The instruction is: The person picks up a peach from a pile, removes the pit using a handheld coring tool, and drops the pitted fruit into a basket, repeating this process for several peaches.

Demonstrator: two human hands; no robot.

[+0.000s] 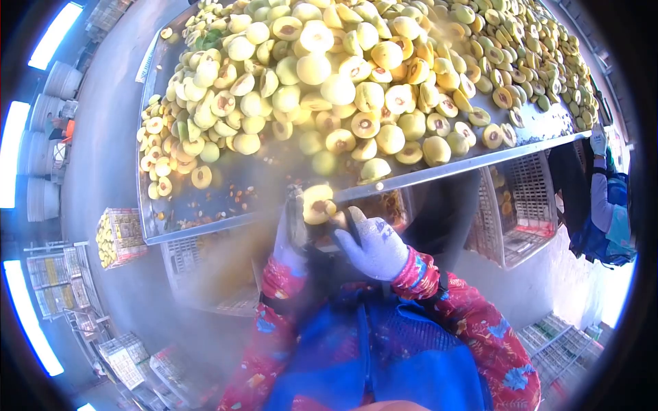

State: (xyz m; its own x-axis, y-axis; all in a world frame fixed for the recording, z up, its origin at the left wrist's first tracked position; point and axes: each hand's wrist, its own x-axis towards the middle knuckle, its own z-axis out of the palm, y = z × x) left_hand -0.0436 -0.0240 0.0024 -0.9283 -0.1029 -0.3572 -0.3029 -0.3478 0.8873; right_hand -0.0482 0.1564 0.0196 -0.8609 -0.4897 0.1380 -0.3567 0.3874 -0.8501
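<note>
My left hand [293, 229], in a light glove with dark, soiled fingers, is closed around a cut yellow peach half [318, 204] at the front edge of the metal table. The cut face of the peach half shows a brownish hollow. My right hand [375, 248], in a pale lavender glove, is beside it with thumb and fingers curled together against the fruit's right side. Whether a small tool or stone lies between those fingertips I cannot make out. Just beyond both hands rises a big heap of yellow-green peaches [338, 89], many halved, some with brown stones showing.
The metal table [199, 229] has a raised rim and scattered stone bits. Plastic crates [517, 209] stand below it, and another crate [127, 236] of fruit is at its left end. A gloved co-worker [603, 198] stands at the right. White tubs [44, 198] line the far left.
</note>
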